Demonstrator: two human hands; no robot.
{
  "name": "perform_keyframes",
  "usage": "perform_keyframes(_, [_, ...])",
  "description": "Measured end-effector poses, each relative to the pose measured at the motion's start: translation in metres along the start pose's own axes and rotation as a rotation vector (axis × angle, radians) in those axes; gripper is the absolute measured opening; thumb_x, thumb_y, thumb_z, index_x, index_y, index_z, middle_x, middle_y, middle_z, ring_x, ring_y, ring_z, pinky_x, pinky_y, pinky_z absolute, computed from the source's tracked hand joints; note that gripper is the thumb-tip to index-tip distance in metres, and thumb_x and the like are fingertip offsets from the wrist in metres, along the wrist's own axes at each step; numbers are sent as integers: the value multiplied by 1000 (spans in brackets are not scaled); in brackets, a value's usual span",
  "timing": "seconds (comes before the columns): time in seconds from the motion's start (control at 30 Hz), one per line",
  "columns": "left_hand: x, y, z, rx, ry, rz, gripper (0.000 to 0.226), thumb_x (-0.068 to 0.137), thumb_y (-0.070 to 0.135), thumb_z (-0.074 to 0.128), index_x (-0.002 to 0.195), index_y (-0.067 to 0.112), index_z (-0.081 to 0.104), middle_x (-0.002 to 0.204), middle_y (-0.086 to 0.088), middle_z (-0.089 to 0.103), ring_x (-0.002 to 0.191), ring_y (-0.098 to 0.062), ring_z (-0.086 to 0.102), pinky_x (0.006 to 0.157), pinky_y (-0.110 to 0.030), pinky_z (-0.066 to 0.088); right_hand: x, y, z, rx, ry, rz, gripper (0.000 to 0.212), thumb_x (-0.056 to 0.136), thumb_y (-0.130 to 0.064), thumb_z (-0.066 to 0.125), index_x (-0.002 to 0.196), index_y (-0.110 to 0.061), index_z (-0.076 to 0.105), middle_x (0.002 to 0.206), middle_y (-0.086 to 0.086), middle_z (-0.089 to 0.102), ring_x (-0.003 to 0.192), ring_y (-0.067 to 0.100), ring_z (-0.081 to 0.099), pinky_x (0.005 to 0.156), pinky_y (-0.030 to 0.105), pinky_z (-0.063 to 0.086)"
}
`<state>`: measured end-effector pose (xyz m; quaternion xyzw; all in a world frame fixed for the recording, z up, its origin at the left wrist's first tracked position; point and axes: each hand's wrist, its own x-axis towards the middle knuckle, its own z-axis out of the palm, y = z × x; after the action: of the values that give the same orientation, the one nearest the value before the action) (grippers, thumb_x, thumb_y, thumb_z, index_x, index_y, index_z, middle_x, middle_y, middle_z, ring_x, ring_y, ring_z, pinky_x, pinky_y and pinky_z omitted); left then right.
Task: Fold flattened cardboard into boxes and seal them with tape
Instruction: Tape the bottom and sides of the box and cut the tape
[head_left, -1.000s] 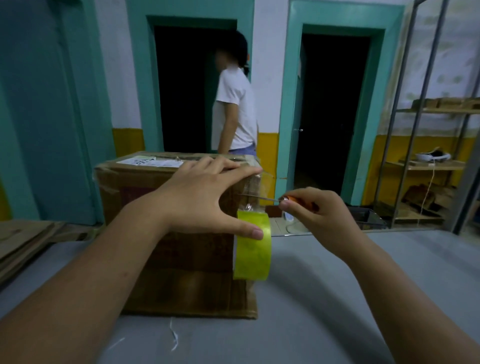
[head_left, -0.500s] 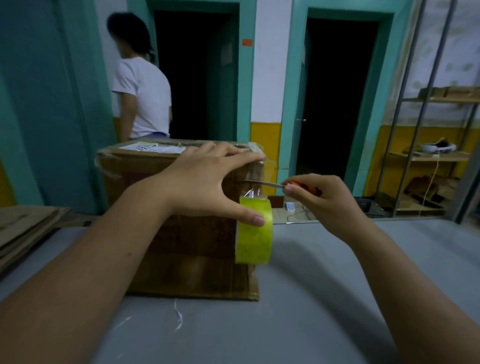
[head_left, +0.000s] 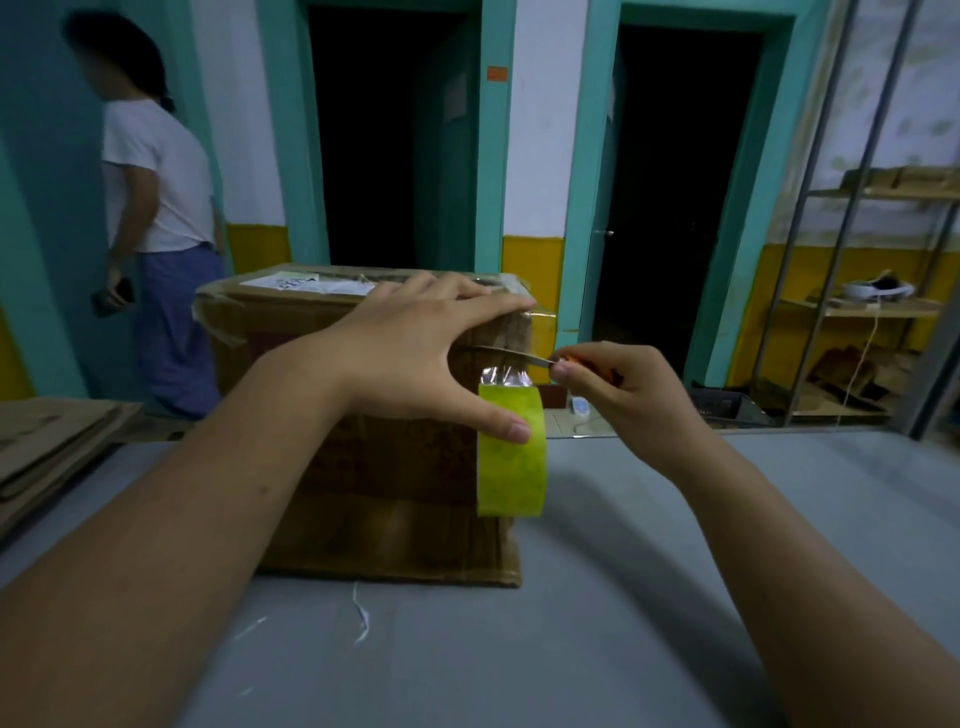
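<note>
A brown cardboard box (head_left: 363, 493) stands upright on the grey table (head_left: 623, 597), with a white label on its top. My left hand (head_left: 415, 358) spreads over the box's upper right corner, fingers on the top edge and thumb pressing a yellow-green tape roll (head_left: 511, 457) that hangs at the box's right side. A strip of clear tape runs from the roll up to the corner. My right hand (head_left: 618, 389) pinches a small orange-handled knife (head_left: 511, 354), its blade lying across the tape just above the roll.
Flattened cardboard sheets (head_left: 47, 447) are stacked at the table's left edge. A person in a white shirt (head_left: 156, 208) stands behind the table at the left, holding a phone. Metal shelving (head_left: 857, 312) stands at the right, two dark doorways behind.
The blade has slid further left across the tape strip. The person behind has walked from the middle doorway to the far left. My left hand keeps its hold.
</note>
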<state>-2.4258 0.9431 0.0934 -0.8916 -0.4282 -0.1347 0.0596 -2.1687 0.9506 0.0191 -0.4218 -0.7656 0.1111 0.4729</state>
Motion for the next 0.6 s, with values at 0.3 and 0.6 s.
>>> perform_keyframes(0.3, [2,-1,5,140,10,34,129,53,101,57,158,56,-2,168,8,20,151,-24,20,121,-51,23,-4,3,-3,-113,-102,13,31,84,-60,57,102,-40,72,80,-14,67,77,5,59,65,21,45])
perform_keyframes(0.6, [4,-4,9,122,48,34,125,52,108,45,158,57,1,167,9,23,151,-23,22,121,-52,24,-27,31,-60,-212,-245,222,24,84,-51,72,101,-35,76,87,-16,73,81,7,67,67,18,53])
